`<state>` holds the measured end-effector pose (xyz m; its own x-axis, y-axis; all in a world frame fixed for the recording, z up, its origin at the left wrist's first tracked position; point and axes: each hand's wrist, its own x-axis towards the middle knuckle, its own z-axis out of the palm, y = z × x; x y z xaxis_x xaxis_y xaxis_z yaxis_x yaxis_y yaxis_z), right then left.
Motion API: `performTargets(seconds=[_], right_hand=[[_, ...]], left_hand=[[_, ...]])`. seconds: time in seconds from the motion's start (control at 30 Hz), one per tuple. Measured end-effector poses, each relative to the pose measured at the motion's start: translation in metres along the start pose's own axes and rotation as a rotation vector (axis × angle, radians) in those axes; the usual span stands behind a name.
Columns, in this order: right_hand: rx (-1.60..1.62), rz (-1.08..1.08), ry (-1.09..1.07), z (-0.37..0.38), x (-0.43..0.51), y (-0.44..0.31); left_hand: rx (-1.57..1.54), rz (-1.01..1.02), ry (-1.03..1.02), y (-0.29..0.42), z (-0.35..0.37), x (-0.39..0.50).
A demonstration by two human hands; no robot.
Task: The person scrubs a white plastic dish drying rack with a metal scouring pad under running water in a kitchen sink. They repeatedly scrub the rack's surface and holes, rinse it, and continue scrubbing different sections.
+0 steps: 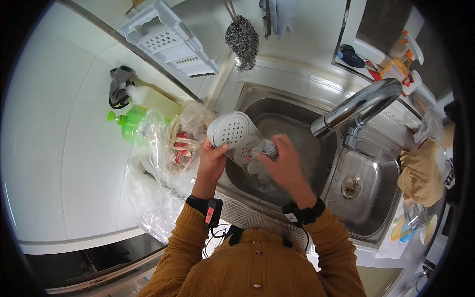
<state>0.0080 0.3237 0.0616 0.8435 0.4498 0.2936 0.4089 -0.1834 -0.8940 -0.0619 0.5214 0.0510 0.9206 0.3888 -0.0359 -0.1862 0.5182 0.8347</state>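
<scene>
My left hand (pixel 212 159) grips one end of a white plastic holder with rounded, perforated sections (pixel 234 126), with the thumb pressed on its surface. The holder is tilted over the large basin of a steel sink (pixel 293 109). Pinched in the fingers of my right hand (pixel 287 165) is a grey mesh scouring pad (pixel 268 147), which rests against the holder's lower sections. My right hand covers part of that end, and its edge is slightly blurred. Cloudy water with some suds (pixel 284 124) lies in the basin beneath.
A chrome faucet (pixel 356 105) arches over the right side, beside a smaller basin (pixel 371 185). Plastic bags (pixel 152 148) and a green pump bottle (pixel 133 120) crowd the left. A white grater (pixel 172 44) and a steel-wool scrubber (pixel 242 41) hang above. A tan cloth (pixel 421 172) lies at right.
</scene>
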Motion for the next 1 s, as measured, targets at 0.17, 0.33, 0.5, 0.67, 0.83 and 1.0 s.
performTargets(seconds=[0.17,0.33,0.5,0.67,0.83,1.0], right_hand=[[-0.066,-0.319,0.129,0.027,0.026,-0.058],[-0.541,-0.373,-0.002,0.044,0.032,-0.07],[-0.458,-0.268,-0.019,0.024,0.036,-0.048],[-0.268,-0.182,-0.08,0.003,0.035,-0.039],[0.385,0.418,-0.309,-0.031,0.029,-0.008],[0.816,0.54,-0.28,-0.025,0.009,0.022]], left_hand=[[0.173,-0.07,-0.028,-0.004,0.019,-0.013],[0.219,-0.043,0.042,-0.019,0.034,-0.033],[0.41,0.061,-0.036,-0.023,0.04,-0.037],[0.486,0.014,0.049,-0.027,0.05,-0.038],[0.704,0.162,-0.084,-0.018,0.048,-0.036],[0.784,0.353,-0.32,-0.004,0.055,-0.032]])
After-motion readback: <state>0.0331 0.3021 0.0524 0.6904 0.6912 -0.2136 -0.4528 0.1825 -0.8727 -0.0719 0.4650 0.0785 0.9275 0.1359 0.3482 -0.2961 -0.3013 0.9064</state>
